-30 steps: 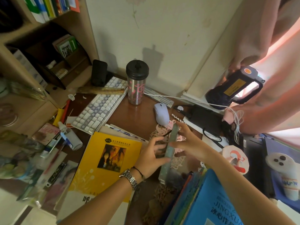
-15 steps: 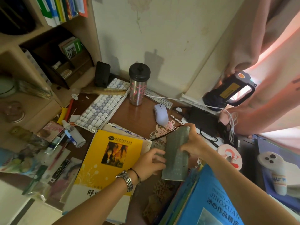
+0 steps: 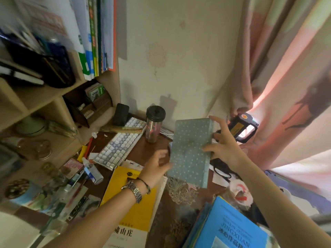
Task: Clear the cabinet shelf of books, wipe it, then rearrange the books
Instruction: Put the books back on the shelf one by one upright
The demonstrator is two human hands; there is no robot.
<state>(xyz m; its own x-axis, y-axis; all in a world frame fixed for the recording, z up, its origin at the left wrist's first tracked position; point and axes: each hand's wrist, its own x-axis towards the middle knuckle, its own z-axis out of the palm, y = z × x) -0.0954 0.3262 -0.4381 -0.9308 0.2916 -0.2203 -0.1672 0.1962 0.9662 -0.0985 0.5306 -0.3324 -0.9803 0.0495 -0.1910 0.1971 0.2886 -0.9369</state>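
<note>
The right hand (image 3: pixel 226 147) pinches the dotted book (image 3: pixel 190 151) upright; the left hand's (image 3: pixel 157 170) spread fingers (image 3: pixel 167 165) touch its lower-left edge.

Single head-worn wide-angle view, close above the cluttered desk (image 3: pixel 157 145), facing forward and down toward the wall corner. Both forearms enter from the bottom edge. Shelf unit (image 3: pixel 44 97) fills the left side, curtain (image 3: pixel 286 68) the right; edges bowed and blurred.

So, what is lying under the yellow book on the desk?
Under the yellow book a pale book or sheet sticks out along its far edge. The rest beneath it is covered by the book and the left hand, so it cannot be told.
</note>
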